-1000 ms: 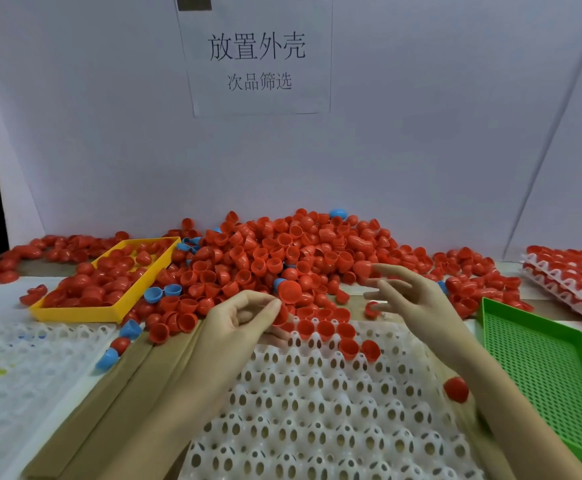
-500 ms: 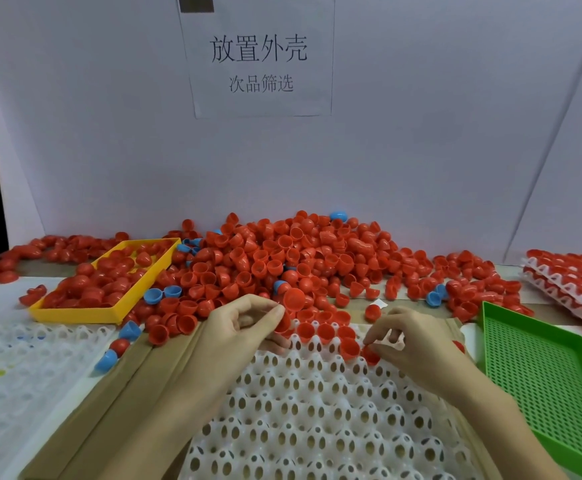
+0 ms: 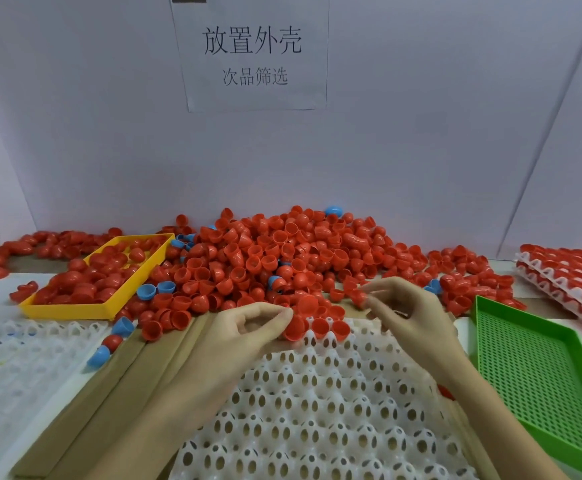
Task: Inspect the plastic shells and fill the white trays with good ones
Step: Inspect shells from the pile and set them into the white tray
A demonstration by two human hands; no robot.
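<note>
Both forearms reach forward, the left hand (image 3: 248,327) curled with thumb and fingertips pinched together, the right hand (image 3: 407,313) raised, its fingers (image 3: 374,289) pinched and pointing left.

A large heap of red plastic shells (image 3: 282,258), open cups mixed with domes, is piled behind the white tray (image 3: 317,410), whose far row is seated with 3 red shells (image 3: 320,326), other cells seen unfilled.

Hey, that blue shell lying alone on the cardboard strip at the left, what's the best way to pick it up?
Pinch the blue shell across its rim from above. It seems to lie tilted, dome uppermost, and the smooth dome would probably slip, so set the grip at the edge. A red shell touches its far side, so approach from the near side.
</note>
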